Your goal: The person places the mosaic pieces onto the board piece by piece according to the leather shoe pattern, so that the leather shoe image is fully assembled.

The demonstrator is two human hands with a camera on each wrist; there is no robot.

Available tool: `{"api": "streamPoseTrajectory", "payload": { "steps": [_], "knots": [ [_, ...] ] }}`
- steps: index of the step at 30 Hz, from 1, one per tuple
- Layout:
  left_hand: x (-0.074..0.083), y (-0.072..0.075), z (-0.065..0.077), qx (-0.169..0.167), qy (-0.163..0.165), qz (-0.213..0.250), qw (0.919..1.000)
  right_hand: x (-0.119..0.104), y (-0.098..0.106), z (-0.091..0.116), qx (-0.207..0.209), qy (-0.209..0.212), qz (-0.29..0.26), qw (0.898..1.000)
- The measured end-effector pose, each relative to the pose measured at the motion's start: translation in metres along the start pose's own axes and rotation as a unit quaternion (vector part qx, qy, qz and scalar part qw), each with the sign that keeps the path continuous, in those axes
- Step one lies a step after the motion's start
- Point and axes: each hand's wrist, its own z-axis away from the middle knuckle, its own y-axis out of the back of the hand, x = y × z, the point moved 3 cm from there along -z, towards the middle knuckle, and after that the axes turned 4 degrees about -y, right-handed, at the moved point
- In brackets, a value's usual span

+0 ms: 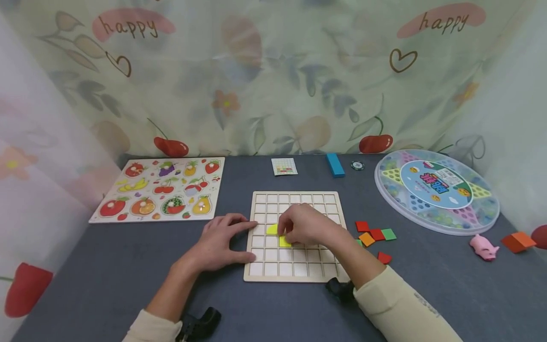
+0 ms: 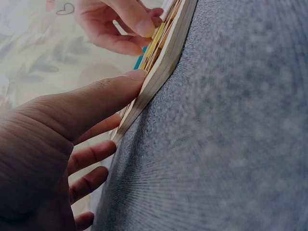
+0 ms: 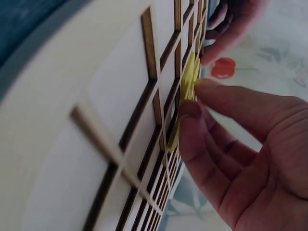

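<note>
A square wooden grid board [image 1: 295, 279] with white cells lies in the middle of the table. My left hand [image 1: 215, 242] rests at its left side, thumb and index finger spread along the edge; in the left wrist view the thumb touches the wooden rim [image 2: 156, 77]. Over the board, my right hand [image 1: 308, 225] pinches a yellow square tile [image 1: 284, 242] between thumb and fingers, low at a cell. Another yellow tile [image 1: 271, 229] sits one row farther back, to the left. The right hand hides several cells behind it.
Loose red [image 1: 362, 226], orange and green tiles lie right of the board. Behind it are a small pattern card [image 1: 284, 166], a blue block [image 1: 335, 165] and a round chip [image 1: 357, 165]. A fruit board [image 1: 155, 190] lies left; a round game board [image 1: 436, 227], pink pig [image 1: 484, 247] and orange block [image 1: 518, 242] right.
</note>
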Motion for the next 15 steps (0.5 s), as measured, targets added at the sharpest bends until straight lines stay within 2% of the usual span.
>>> {"api": "streamPoseTrajectory", "payload": {
  "steps": [3,7,10,15],
  "knots": [
    [0.001,0.0,-0.001,-0.002,0.002,0.001,1.0,0.003,0.004,0.006,0.009,0.008,0.002,1.0],
    [0.002,0.001,-0.001,-0.004,0.002,-0.001,1.0,0.016,0.016,0.02,0.009,0.01,-0.039,0.999],
    [0.002,0.001,0.0,-0.003,0.002,-0.004,1.0,0.027,0.027,0.031,0.011,0.002,-0.063,0.998],
    [0.002,0.0,0.0,-0.001,-0.001,-0.004,1.0,0.048,0.045,0.051,0.012,-0.015,-0.065,0.998]
  ]
}}
